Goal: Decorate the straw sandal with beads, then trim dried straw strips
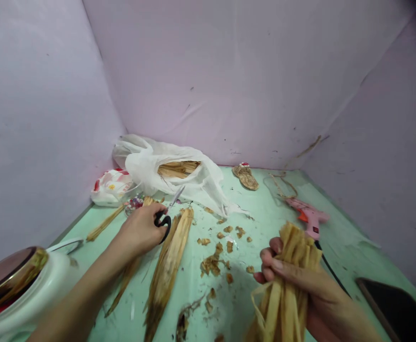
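Observation:
My left hand [141,227] is closed on the black handles of a pair of scissors [164,227], their blades pointing away to the upper right. Just right of the scissors, long dried leaf strips [170,266] lie on the green table, and another strip passes under my left forearm. My right hand [311,289], at the lower right, grips a bundle of dried leaf strips [289,280] upright. Its cut ends show above my fingers, while its lower end runs out of the frame. A thin pale strip loops out from the bundle's left side.
Brown scraps [213,261] litter the table's middle. Behind lies a white plastic bag [208,178] holding more strips, beside a tissue pack [111,187]. A small woven slipper [246,176], a pink glue gun [309,216] with cable, a dark phone [393,308] and a white container [51,285] stand around.

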Available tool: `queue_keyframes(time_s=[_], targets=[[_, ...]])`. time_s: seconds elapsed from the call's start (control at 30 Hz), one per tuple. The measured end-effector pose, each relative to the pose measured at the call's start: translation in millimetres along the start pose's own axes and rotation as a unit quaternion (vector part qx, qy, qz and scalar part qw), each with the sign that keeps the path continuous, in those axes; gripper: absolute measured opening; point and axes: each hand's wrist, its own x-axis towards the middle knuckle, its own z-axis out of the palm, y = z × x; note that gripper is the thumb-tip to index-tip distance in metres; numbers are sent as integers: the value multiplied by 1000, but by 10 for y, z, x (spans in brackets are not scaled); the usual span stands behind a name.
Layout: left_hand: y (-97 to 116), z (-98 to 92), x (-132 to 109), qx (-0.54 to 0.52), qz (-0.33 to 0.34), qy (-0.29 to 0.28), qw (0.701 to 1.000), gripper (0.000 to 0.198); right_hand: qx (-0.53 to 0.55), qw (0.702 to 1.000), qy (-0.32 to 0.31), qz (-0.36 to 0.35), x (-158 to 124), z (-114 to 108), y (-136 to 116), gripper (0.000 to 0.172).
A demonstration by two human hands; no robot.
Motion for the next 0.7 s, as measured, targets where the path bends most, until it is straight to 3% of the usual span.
queue_keyframes(time_s=[0.2, 0.3, 0.47, 0.57, 0.7], targets=[[-142, 343, 116, 38, -41, -9, 998, 21, -58, 997, 44, -35, 25, 42, 11, 27], [-190, 400, 157, 40, -54, -10, 998, 22, -80, 995, 49, -27, 12, 74, 28, 24], [-128, 172, 126, -11, -55, 13, 998, 25, -117, 992, 40, -2, 8, 97, 41, 22], [19, -46, 9, -112, -54, 2, 992, 35, -123, 992, 39, -6, 4, 134, 55, 28], [222, -191, -142, -304, -105, -4, 947, 45, -129, 990, 48, -14, 7, 187, 101, 36]])
